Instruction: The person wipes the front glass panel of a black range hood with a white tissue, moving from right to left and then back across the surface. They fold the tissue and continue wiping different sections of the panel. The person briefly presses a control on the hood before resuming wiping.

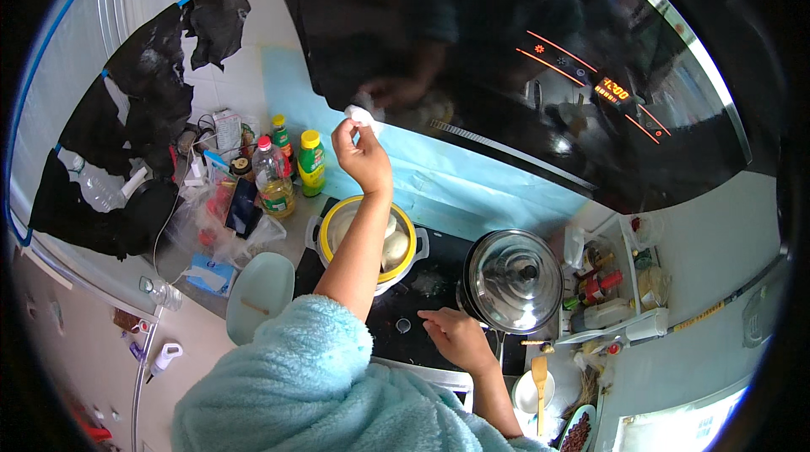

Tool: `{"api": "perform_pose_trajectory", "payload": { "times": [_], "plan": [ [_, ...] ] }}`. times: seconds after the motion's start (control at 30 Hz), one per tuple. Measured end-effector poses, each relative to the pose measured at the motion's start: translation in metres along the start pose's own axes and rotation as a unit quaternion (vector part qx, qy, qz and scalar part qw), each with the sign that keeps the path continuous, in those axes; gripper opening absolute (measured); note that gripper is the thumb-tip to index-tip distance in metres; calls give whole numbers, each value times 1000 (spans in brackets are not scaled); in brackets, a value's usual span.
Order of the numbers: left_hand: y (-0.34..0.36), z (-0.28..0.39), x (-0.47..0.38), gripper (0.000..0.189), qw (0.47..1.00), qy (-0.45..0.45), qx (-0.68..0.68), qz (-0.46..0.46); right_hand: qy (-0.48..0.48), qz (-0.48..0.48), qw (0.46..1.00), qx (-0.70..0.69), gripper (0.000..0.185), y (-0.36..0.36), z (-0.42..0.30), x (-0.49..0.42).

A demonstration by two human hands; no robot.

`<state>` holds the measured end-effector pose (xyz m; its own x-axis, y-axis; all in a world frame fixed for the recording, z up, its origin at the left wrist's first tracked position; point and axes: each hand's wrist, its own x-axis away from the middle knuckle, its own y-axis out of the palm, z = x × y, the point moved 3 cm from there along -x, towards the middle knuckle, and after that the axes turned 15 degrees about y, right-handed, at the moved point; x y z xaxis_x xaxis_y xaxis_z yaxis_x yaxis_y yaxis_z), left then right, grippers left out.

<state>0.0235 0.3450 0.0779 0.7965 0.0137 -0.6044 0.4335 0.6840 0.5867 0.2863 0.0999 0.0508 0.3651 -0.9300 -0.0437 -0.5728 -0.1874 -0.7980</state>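
Raised to the lower left edge of the glossy black range hood, my left hand pinches a crumpled white tissue. Below that arm stands a pot with a yellow rim, holding pale rounded pieces that the forearm partly hides. My right hand hovers low over the black cooktop, index finger extended and nothing held. Close to its right is a dark pot with a glass lid. The round stove knob lies just left of the right fingertips.
Left of the stove are an oil bottle, a yellow-capped bottle, a phone, a tissue pack and a pale tray. At right are a condiment shelf, a white bowl and a wooden spatula.
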Motion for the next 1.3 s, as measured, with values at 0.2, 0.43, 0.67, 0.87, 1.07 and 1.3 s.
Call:
{"api": "perform_pose_trajectory", "payload": {
  "times": [0.2, 0.43, 0.67, 0.87, 1.07, 1.3],
  "plan": [
    [35, 29, 78, 16, 998, -4, 36, -61, 21, -20, 999, 18, 23, -2, 10, 3],
    [75, 84, 156, 13, 921, -182, 180, -295, -12, 9, 1000, -18, 22, -9, 17, 2],
    [22, 136, 150, 27, 648, -509, 466, -321, 44, 198, 972, -120, 25, -31, 39, -6],
    [-23, 168, 137, 31, 619, -548, 454, -331, 88, 187, 772, -601, 48, -45, 47, -22],
    [-41, 180, 130, 37, 657, -508, 412, -376, 0, 221, 724, -654, 32, -51, 26, -28],
    [-63, 175, 114, 29, 697, -487, 349, -393, 20, 253, 743, -619, 18, -50, 35, -29]
  ]
}}
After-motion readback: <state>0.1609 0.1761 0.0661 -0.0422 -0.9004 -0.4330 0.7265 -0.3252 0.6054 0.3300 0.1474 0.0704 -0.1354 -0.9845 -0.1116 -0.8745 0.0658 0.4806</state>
